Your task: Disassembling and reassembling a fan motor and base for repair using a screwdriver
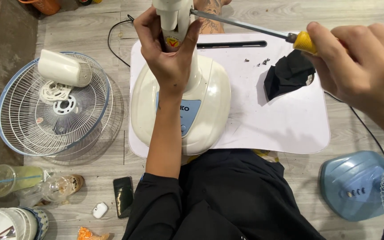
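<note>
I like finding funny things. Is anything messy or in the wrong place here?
Yes. A fan lies in pieces: its wire grilles sit on the floor with a white motor cover on top. Dark crumbs and a crumpled black cloth lie on the white board. The left hand grips the fan's neck; the right hand holds a screwdriver.

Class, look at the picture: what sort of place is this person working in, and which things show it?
Probably a home floor used as an informal repair spot: a fan base on a low white board, fan grilles on floorboards, a screwdriver in the right hand.
</note>
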